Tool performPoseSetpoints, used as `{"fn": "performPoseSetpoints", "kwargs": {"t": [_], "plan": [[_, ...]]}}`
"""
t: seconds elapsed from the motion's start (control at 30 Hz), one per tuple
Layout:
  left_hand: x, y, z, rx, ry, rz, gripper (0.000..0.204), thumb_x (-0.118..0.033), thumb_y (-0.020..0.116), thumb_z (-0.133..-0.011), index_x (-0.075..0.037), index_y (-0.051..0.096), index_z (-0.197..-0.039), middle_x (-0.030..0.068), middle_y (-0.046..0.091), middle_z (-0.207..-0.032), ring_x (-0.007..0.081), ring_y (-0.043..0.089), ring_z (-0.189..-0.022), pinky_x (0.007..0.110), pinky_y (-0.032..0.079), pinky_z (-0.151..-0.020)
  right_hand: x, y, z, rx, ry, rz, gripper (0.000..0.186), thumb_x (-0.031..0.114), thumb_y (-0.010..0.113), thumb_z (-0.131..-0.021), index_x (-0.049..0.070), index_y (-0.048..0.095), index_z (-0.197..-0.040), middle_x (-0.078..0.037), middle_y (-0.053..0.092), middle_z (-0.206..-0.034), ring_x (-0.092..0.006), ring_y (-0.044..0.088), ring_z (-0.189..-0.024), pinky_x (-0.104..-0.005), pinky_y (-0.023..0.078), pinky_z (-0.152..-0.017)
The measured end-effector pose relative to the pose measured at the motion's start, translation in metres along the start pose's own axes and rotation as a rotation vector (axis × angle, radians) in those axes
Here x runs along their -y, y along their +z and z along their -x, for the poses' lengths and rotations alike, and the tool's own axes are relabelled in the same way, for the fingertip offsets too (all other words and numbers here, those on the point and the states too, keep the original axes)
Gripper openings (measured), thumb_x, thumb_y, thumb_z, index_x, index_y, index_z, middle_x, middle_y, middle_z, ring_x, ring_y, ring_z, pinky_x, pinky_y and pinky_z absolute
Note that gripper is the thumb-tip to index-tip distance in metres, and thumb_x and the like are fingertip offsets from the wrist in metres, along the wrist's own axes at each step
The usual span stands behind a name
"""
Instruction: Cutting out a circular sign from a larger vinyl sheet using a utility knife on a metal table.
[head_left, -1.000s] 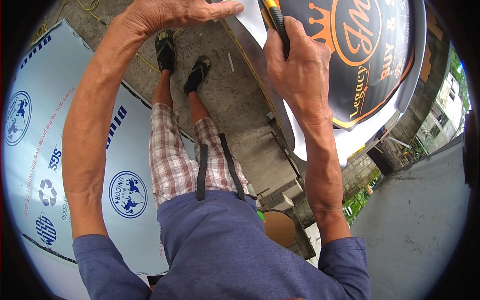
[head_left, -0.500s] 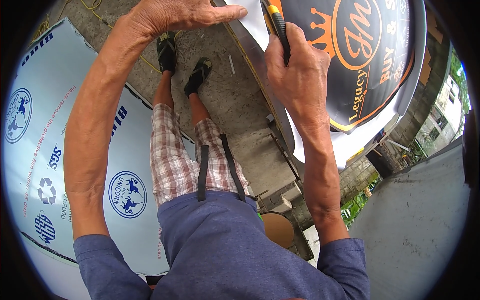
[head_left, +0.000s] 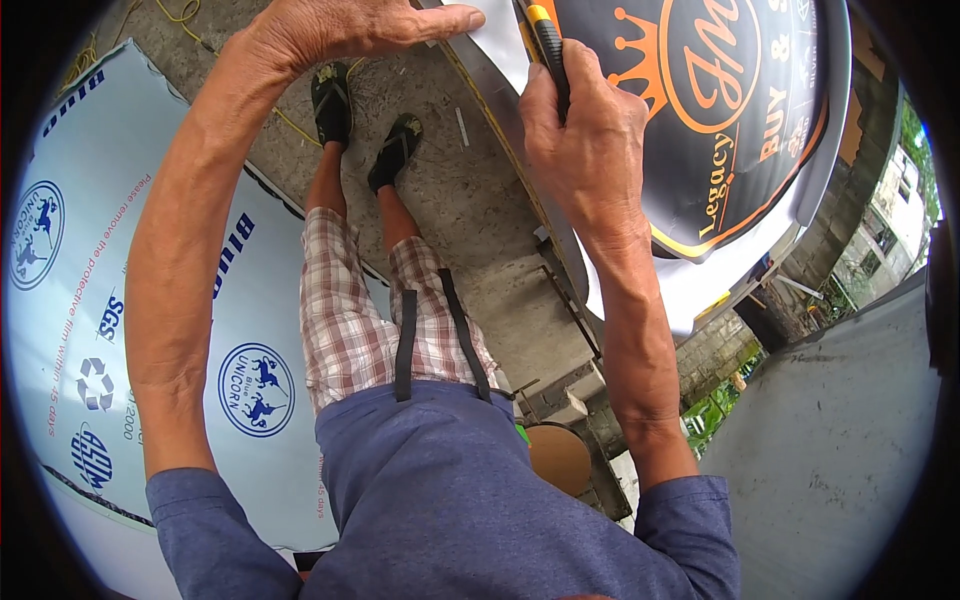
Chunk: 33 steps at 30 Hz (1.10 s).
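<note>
My right hand (head_left: 585, 135) grips a black and yellow utility knife (head_left: 550, 50), its front end pointing to the upper edge of the view. The knife lies along the edge of a printed sticker sheet (head_left: 740, 150), black with orange and white lettering and a crown. White margin of the sheet (head_left: 592, 285) hangs loose below my right wrist. My left hand (head_left: 365, 28) is at the top edge, its thumb stretched out to the sheet's white strip (head_left: 500, 45); its other fingers are mostly cut off by the frame.
A large pale-blue film-covered panel (head_left: 180, 250) leans at my left. Below lies a concrete floor (head_left: 440, 225) with a yellow cord (head_left: 185, 12). At the right stand a grey sheet (head_left: 840, 420) and a block wall (head_left: 725, 362). A round brown board (head_left: 558, 458) sits near my waist.
My right hand and the utility knife have shifted slightly left and toward the top edge. My left hand has moved a little left, its thumb still by the white strip.
</note>
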<state>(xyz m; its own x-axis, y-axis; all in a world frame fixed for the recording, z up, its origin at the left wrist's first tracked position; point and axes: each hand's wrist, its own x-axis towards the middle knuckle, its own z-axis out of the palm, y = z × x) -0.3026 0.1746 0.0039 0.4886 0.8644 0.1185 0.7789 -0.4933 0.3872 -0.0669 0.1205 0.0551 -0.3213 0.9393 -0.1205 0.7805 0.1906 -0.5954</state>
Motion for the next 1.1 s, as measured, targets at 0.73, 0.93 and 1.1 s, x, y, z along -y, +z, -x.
{"fn": "performPoseSetpoints", "kwargs": {"t": [0.73,0.93,1.1], "plan": [[0.004,0.0,-0.002,-0.006,0.007,0.003,0.077,-0.06,0.064,-0.082,-0.029,0.053,-0.152,0.0024,0.032,-0.169,0.0441,0.005,-0.158,0.063,-0.004,-0.127,0.002,-0.005,-0.003,0.006,0.0,0.014,0.014,0.006,0.063,-0.093,-0.003,0.053,-0.09,-0.021,0.066,-0.073,-0.0395,0.067,-0.059,-0.048,0.051,-0.054],[0.005,-0.007,-0.003,0.001,0.001,0.005,0.077,-0.06,0.064,-0.083,-0.029,0.053,-0.152,0.0021,0.032,-0.169,0.0433,0.006,-0.158,0.062,-0.003,-0.127,0.0,-0.003,-0.001,-0.005,-0.021,0.004,0.013,0.006,0.063,-0.093,-0.003,0.054,-0.091,-0.021,0.067,-0.074,-0.0388,0.067,-0.06,-0.0471,0.052,-0.055],[0.007,-0.007,-0.001,0.004,0.001,-0.013,0.079,-0.061,0.065,-0.083,-0.029,0.052,-0.153,0.0015,0.031,-0.169,0.0438,0.006,-0.158,0.062,-0.003,-0.127,0.004,-0.004,-0.001,0.016,-0.003,0.006,0.013,0.006,0.064,-0.093,-0.003,0.054,-0.092,-0.021,0.067,-0.075,-0.0392,0.068,-0.061,-0.0474,0.052,-0.056]]}}
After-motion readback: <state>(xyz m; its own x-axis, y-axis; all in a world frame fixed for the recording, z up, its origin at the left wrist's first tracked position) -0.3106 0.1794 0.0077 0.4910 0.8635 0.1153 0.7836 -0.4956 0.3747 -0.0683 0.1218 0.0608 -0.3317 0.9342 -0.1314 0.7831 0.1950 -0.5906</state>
